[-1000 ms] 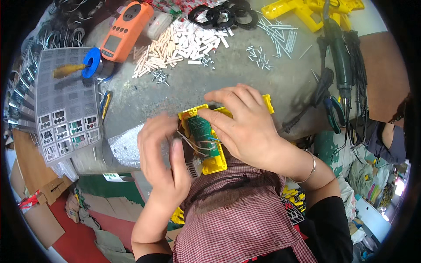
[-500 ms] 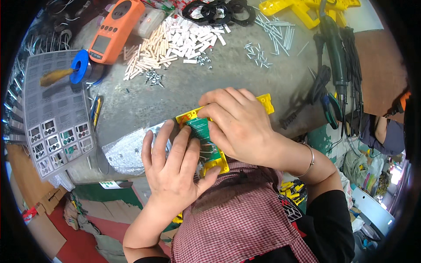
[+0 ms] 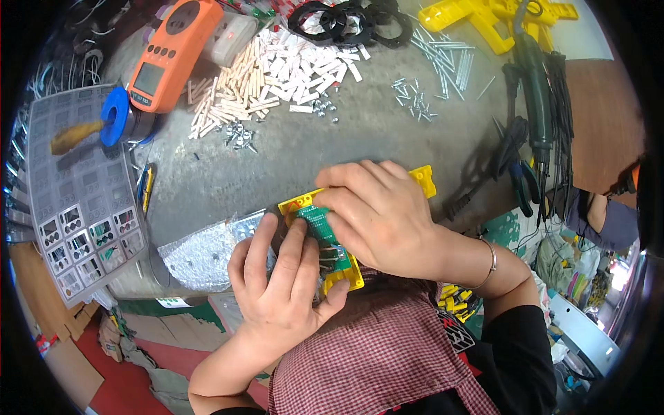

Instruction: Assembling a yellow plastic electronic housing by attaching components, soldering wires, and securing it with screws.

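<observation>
Where the grey worktop [image 3: 332, 149] meets the person's lap, both hands close on a yellow plastic case [image 3: 423, 178] that carries a green circuit board [image 3: 319, 223]. The right hand [image 3: 377, 214] lies over the top of the case, fingers curled and pressed down on board and case together. The left hand [image 3: 280, 287] comes up from below, fingers laid side by side against the board's left edge, thumb under the lower yellow corner; whether the fingertips pinch a wire there cannot be told, since the hands hide it. The case sits at the near edge of the worktop, partly overhanging a checked red apron [image 3: 373, 366].

Worktop is bare, scuffed and cluttered. Far left: an orange meter [image 3: 166, 52] beside a blue tape roll [image 3: 114, 116]. Centre back: a heap of small white and tan sticks [image 3: 270, 72], loose screws [image 3: 415, 97], black rings [image 3: 349, 21]. Right: a dark soldering tool [image 3: 536, 90] with black cables, more yellow parts [image 3: 484, 21] behind it. Left edge: a grey parts tray [image 3: 76, 200] with small compartments. Just left of the left hand, a clear bag of small parts [image 3: 204, 252]. Below the worktop, red floor [image 3: 62, 373] and cardboard show.
</observation>
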